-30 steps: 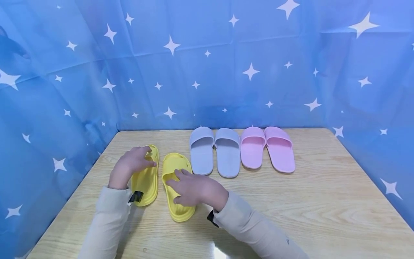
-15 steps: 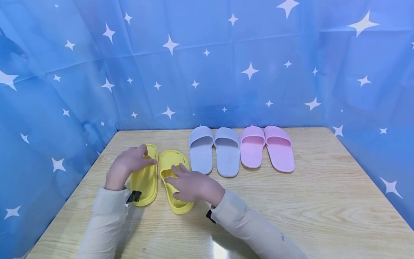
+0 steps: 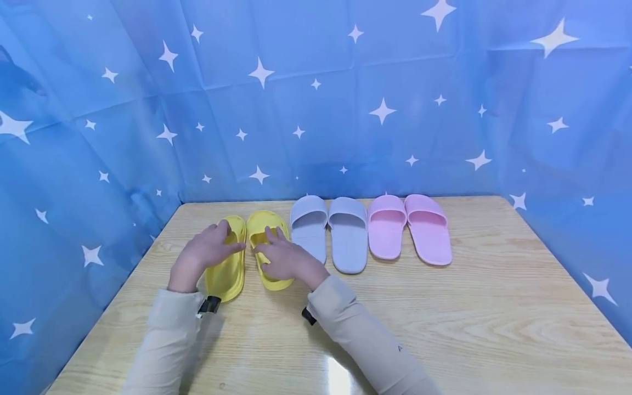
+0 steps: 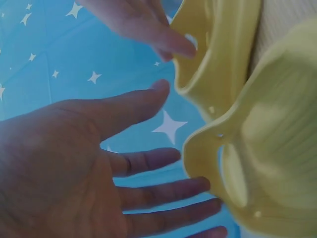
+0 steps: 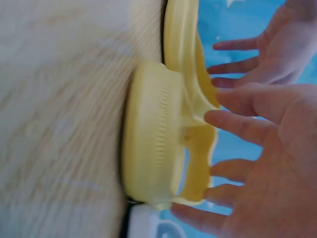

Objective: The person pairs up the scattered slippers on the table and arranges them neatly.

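Two yellow slippers stand side by side at the left of the table, toes to the back. Over the left yellow slipper (image 3: pixel 228 278) is my left hand (image 3: pixel 209 248), its fingers at the strap. In the left wrist view these fingers (image 4: pixel 163 191) reach out straight beside the strap, with nothing gripped. My right hand (image 3: pixel 286 258) spreads over the right yellow slipper (image 3: pixel 265 221), covering part of its footbed. The right wrist view has the extended fingers (image 5: pixel 233 171) right at this slipper's strap edge.
To the right stand a pair of grey-blue slippers (image 3: pixel 348 249) and a pair of pink slippers (image 3: pixel 386 237), in a row near the back edge. The right yellow slipper is close beside the grey-blue pair. A blue star-patterned cloth (image 3: pixel 316 109) hangs behind the wooden table (image 3: pixel 474 323).
The right yellow slipper has slid toward the back edge with my right hand over it. The left yellow slipper and my left hand have shifted slightly back too. The other pairs stay put.
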Demonstrator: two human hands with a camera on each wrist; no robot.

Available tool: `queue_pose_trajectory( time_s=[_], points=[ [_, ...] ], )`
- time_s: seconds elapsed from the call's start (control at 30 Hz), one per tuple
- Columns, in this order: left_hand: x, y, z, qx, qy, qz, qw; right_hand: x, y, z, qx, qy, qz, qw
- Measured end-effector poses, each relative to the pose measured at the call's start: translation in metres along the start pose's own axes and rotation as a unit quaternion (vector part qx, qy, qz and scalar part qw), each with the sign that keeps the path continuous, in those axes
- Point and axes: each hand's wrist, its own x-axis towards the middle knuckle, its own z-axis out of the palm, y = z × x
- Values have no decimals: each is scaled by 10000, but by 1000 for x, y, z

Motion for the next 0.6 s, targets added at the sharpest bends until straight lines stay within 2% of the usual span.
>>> queue_pose_trajectory(
  time_s=[0.17, 0.23, 0.33, 0.43, 0.6],
  points=[
    [9, -4, 9, -94, 425, 339, 9985, 1, 12, 2, -78, 99, 78, 9999],
    [9, -6, 10, -75, 633, 302, 9975, 0, 12, 2, -130, 31, 25, 9999],
    [8, -10, 9, -37, 722, 101, 9973, -3, 5, -1, -213, -124, -123, 9996],
    [4, -10, 6, 15, 398, -171, 9991, -7, -6, -5, -400, -350, -293, 9982],
    [-5, -4, 4, 37, -553, -681, 9961, -12, -19, -4, -829, -681, -300, 9938]
  ],
)
